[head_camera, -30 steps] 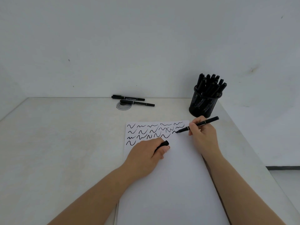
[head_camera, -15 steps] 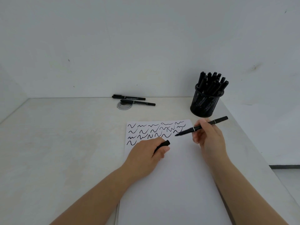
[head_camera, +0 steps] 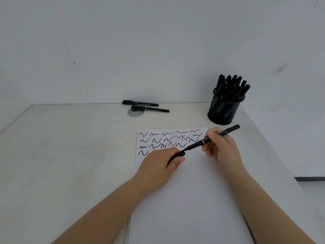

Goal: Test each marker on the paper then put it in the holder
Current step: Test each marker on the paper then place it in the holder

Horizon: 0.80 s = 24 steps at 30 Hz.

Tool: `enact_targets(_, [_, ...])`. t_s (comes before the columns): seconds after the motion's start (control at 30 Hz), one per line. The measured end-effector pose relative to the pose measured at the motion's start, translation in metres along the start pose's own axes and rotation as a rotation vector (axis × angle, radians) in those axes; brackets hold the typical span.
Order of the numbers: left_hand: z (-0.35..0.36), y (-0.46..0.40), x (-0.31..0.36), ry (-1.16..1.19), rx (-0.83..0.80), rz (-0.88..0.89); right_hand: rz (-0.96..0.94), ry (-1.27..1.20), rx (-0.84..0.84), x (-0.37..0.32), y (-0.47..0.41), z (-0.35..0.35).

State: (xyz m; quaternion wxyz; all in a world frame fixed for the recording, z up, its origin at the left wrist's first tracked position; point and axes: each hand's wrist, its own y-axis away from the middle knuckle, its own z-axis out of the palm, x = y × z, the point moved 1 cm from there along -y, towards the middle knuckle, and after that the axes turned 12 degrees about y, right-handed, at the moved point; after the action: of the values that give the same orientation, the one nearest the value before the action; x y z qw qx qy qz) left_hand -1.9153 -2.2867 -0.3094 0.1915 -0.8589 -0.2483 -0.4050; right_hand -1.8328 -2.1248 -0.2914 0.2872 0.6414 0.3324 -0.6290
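Observation:
My right hand [head_camera: 220, 147] pinches a black marker [head_camera: 198, 143] above the white paper [head_camera: 190, 199], its uncapped tip pointing left toward the cap. My left hand [head_camera: 158, 164] rests on the paper and grips the black marker cap [head_camera: 178, 154], whose open end almost meets the tip. Several rows of black squiggles [head_camera: 168, 140] fill the paper's top. A black mesh holder [head_camera: 224, 110] with several black markers stands at the back right. Two more capped black markers [head_camera: 140, 103] [head_camera: 150, 109] lie at the table's far edge.
The white table [head_camera: 70, 147] meets a white wall at the back. A round grey disc [head_camera: 135, 112] is set into the tabletop under the two lying markers. The table's right edge runs just past the holder and my right forearm.
My right hand lifted the marker off the squiggles and swung its tip down-left to the cap in my left hand. The left hand stayed put.

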Motion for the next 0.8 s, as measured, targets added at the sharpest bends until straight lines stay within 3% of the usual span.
enact_targets(0.6, [-0.001, 0.0, 0.0, 0.004, -0.027, -0.013, -0.017, 0.034, -0.08, -0.002, 0.003, 0.002])
enact_targets(0.8, [-0.002, 0.001, 0.002, -0.022, -0.027, -0.012, -0.066, 0.202, -0.201, -0.005, 0.012, 0.013])
